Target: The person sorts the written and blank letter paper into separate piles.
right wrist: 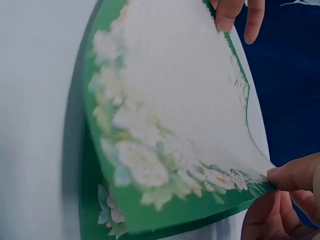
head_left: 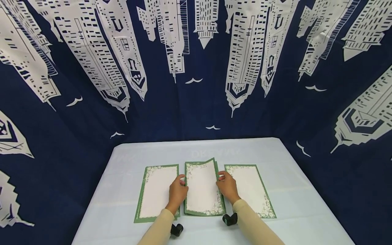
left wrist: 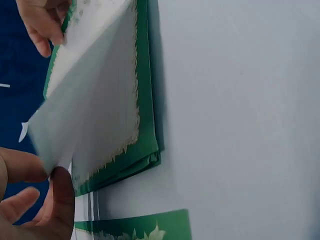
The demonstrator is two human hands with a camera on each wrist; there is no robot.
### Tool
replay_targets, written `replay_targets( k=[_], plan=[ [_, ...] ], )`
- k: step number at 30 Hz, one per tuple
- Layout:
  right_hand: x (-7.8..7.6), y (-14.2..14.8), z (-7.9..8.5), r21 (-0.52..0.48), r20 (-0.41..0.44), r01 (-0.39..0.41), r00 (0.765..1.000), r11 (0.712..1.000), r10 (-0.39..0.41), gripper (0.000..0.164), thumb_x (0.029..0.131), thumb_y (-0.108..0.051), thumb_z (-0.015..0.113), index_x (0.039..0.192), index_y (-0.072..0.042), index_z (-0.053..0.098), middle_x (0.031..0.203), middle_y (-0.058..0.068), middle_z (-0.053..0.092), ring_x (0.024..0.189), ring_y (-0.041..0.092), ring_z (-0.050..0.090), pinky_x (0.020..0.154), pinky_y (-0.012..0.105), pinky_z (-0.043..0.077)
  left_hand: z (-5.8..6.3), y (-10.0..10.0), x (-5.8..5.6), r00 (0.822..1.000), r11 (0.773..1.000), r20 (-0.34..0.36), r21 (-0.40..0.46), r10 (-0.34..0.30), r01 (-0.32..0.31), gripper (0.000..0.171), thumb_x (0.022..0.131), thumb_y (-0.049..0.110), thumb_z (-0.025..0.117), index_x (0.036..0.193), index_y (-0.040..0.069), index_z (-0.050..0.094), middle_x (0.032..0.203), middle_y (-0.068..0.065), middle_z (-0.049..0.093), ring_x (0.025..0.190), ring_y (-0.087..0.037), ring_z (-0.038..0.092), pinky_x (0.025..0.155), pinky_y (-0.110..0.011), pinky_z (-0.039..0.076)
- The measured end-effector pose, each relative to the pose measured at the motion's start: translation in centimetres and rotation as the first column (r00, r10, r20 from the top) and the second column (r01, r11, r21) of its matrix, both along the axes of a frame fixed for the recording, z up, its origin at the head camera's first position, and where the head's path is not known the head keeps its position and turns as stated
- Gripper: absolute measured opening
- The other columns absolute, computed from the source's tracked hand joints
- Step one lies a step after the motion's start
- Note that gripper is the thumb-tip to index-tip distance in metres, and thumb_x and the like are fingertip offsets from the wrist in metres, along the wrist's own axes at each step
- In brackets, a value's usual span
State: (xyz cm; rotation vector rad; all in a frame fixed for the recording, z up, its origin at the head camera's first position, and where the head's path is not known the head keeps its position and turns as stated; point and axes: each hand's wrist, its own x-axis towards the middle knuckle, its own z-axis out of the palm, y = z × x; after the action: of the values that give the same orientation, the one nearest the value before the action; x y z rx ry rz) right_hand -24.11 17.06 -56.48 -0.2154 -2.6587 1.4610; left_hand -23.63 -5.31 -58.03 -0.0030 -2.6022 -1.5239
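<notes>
A sheet of stationery paper (head_left: 202, 187) with a green border and pale flowers lies over others like it in the middle of the table. My left hand (head_left: 178, 192) pinches its left edge between thumb and finger. In the left wrist view the paper (left wrist: 95, 85) bends up toward those fingers, and green edges of several sheets show below. On the opposite side my right hand (head_left: 228, 188) pinches the right edge. The right wrist view has the thumb on top of the lifted, curved paper (right wrist: 175, 100). Another green border shows beneath.
A similar bordered sheet (head_left: 157, 190) lies to the left, partly under the left forearm. Another bordered sheet (head_left: 249, 190) is at the right, overlapped by the right hand and sleeve. All rest on a white-covered table (head_left: 122, 190), with a navy skyline-print cloth (head_left: 183, 112) behind.
</notes>
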Motion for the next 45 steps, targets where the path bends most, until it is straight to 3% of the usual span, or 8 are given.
replay_targets(
  k=[5, 14, 22, 29, 33, 39, 45],
  plan=[
    [0.0, 0.8, -0.3, -0.012, -0.023, 0.025, 0.999, 1.0, -0.026, 0.032, 0.089, -0.002, 0.066, 0.121, 0.003, 0.067, 0.088, 0.005, 0.066, 0.069, 0.018, 0.06, 0.061, 0.034, 0.05, -0.1, -0.1, -0.4, 0.999, 0.999, 0.018, 0.026, -0.029, 0.029, 0.05, 0.085, -0.004, 0.075, 0.133, -0.002, 0.061, 0.084, -0.005, 0.064, 0.069, -0.019, 0.06, 0.062, -0.038, 0.052],
    [0.8, 3.3, 1.2, -0.057, -0.02, 0.035, 0.999, 0.998, -0.036, 0.026, 0.096, -0.006, 0.063, 0.12, 0.002, 0.068, 0.098, 0.011, 0.066, 0.073, 0.019, 0.06, 0.062, 0.034, 0.048, 1.2, 1.5, -1.0, 0.994, 0.992, 0.012, 0.058, -0.111, 0.11, 0.039, 0.087, 0.0, 0.074, 0.125, -0.006, 0.066, 0.082, -0.005, 0.068, 0.062, -0.013, 0.058, 0.059, -0.034, 0.051],
    [1.5, 7.6, 1.9, -0.004, -0.007, 0.083, 0.996, 0.997, -0.083, 0.028, 0.098, -0.009, 0.061, 0.124, 0.001, 0.067, 0.104, 0.014, 0.066, 0.08, 0.023, 0.061, 0.065, 0.034, 0.048, 2.0, 5.3, -1.1, 0.984, 0.98, 0.036, 0.108, -0.174, 0.169, 0.036, 0.09, 0.0, 0.069, 0.126, -0.003, 0.067, 0.081, -0.002, 0.067, 0.056, -0.012, 0.06, 0.051, -0.029, 0.049],
    [2.2, 12.5, 2.4, 0.064, -0.003, 0.159, 0.987, 0.985, -0.159, 0.03, 0.1, -0.01, 0.058, 0.126, 0.003, 0.064, 0.109, 0.02, 0.064, 0.084, 0.027, 0.06, 0.066, 0.033, 0.048, 2.5, 10.3, -1.3, 0.971, 0.969, 0.03, 0.082, -0.238, 0.235, 0.037, 0.087, 0.0, 0.071, 0.123, -0.004, 0.067, 0.075, 0.002, 0.065, 0.057, -0.008, 0.058, 0.056, -0.026, 0.049],
    [2.5, 14.6, 1.9, 0.088, 0.027, 0.173, 0.984, 0.981, -0.176, 0.031, 0.101, -0.01, 0.056, 0.127, 0.005, 0.063, 0.109, 0.021, 0.063, 0.083, 0.028, 0.06, 0.066, 0.035, 0.048, 2.3, 12.7, -1.0, 0.959, 0.959, 0.05, 0.073, -0.277, 0.274, 0.039, 0.088, 0.0, 0.071, 0.127, -0.006, 0.065, 0.075, 0.004, 0.065, 0.056, -0.007, 0.058, 0.061, -0.026, 0.051],
    [2.7, 16.2, -0.4, 0.13, 0.063, 0.187, 0.979, 0.974, -0.196, 0.031, 0.098, -0.009, 0.055, 0.123, 0.007, 0.065, 0.103, 0.019, 0.067, 0.084, 0.029, 0.062, 0.067, 0.035, 0.049, 1.3, 14.8, -0.2, 0.954, 0.956, 0.063, 0.04, -0.294, 0.292, 0.037, 0.087, 0.0, 0.071, 0.122, -0.006, 0.066, 0.073, 0.004, 0.066, 0.059, -0.006, 0.056, 0.059, -0.026, 0.05],
    [3.2, 17.2, -1.7, 0.185, 0.098, 0.195, 0.972, 0.963, -0.215, 0.033, 0.096, -0.008, 0.054, 0.122, 0.011, 0.064, 0.108, 0.026, 0.067, 0.095, 0.039, 0.064, 0.079, 0.049, 0.053, 0.3, 15.6, 0.3, 0.942, 0.947, 0.116, -0.02, -0.316, 0.32, 0.037, 0.087, 0.001, 0.07, 0.122, -0.008, 0.064, 0.078, -0.006, 0.068, 0.064, -0.014, 0.059, 0.06, -0.03, 0.051]
  ],
)
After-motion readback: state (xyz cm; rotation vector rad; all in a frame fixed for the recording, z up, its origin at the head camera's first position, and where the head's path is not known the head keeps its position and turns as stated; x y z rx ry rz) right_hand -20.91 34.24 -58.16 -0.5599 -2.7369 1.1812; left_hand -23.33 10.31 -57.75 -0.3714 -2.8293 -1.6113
